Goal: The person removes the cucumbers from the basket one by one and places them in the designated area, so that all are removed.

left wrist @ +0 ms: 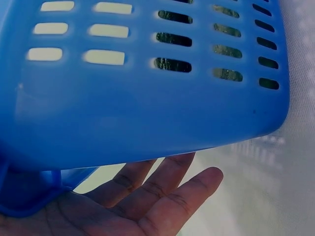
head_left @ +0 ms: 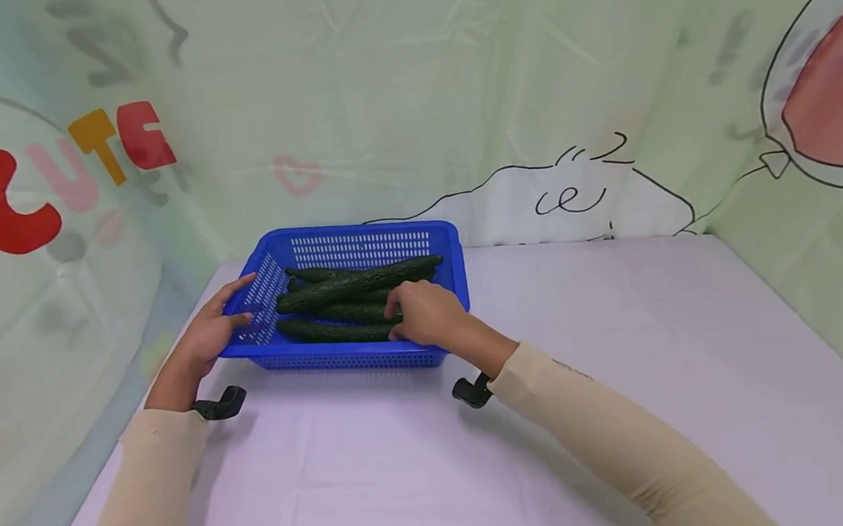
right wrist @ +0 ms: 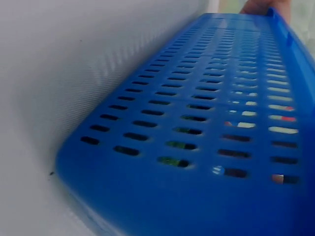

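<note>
A blue plastic basket (head_left: pixel 354 357) with slotted walls holds several dark green cucumbers (head_left: pixel 352 286) lying lengthwise. At its left end, my left hand (head_left: pixel 205 336) grips the rim, thumb over the edge; in the left wrist view its fingers (left wrist: pixel 167 196) reach along the outside of the wall. My right hand (head_left: pixel 429 316) reaches over the front right rim, with curled fingers around the right end of the front cucumber (head_left: pixel 337 330). That cucumber's end is hidden by the hand. The right wrist view shows mainly the basket's long slotted wall (right wrist: pixel 172 191), hiding the right fingers.
The basket stands on a table with a pale lilac cover (head_left: pixel 379 467), near its back edge. A printed curtain (head_left: pixel 391 90) rises behind and at both sides. Black wrist-camera mounts (head_left: pixel 223 404) stick out beneath the wrists.
</note>
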Tool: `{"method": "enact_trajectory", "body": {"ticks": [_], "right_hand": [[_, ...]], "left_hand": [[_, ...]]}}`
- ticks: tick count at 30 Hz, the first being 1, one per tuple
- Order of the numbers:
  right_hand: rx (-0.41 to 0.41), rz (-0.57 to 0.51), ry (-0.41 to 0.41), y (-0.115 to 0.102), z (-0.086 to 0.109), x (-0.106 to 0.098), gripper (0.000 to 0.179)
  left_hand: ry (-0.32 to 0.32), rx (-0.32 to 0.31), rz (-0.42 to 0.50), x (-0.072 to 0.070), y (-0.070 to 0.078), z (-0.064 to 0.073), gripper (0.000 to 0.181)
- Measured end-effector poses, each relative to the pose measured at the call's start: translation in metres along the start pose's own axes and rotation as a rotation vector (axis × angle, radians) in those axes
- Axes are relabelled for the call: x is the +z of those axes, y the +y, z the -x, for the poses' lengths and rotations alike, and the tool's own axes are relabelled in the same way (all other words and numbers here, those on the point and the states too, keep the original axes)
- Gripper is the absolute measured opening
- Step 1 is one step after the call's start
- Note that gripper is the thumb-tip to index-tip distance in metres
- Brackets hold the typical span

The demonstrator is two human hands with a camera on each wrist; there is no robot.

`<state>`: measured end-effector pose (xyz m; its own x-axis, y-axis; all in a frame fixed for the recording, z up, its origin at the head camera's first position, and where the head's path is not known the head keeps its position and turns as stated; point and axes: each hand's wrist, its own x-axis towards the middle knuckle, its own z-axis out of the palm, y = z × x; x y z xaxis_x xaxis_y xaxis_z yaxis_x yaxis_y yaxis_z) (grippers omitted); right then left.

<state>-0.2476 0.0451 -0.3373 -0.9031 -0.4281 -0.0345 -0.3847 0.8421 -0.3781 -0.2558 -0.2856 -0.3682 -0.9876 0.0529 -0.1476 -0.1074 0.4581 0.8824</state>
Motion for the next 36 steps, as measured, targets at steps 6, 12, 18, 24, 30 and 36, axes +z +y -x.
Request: {"method": "enact_trajectory", "body": {"ticks": [6, 12, 18, 24, 30, 36], "right_hand": [[0.013, 0.047, -0.026, 0.004, -0.007, 0.004, 0.034], [0.017, 0.066, -0.066, 0.005, -0.013, 0.006, 0.031], [0.041, 0.110, -0.096, 0.005, -0.014, 0.007, 0.029], [0.011, 0.147, -0.088, 0.003, -0.017, 0.008, 0.027], [-0.127, 0.065, -0.084, 0.003, -0.019, 0.010, 0.020], [-0.099, 0.032, -0.152, 0.005, -0.020, 0.011, 0.019]], "left_hand": [[-0.001, 0.002, -0.003, 0.001, 0.003, -0.001, 0.069], [0.016, 0.005, -0.005, 0.001, 0.007, -0.001, 0.068], [0.020, -0.008, -0.018, 0.002, 0.007, -0.001, 0.068], [0.022, -0.005, -0.028, 0.001, 0.004, -0.003, 0.068], [0.024, -0.010, -0.030, 0.000, 0.001, -0.003, 0.069], [0.019, -0.007, -0.038, 0.001, 0.001, -0.002, 0.068]]}}
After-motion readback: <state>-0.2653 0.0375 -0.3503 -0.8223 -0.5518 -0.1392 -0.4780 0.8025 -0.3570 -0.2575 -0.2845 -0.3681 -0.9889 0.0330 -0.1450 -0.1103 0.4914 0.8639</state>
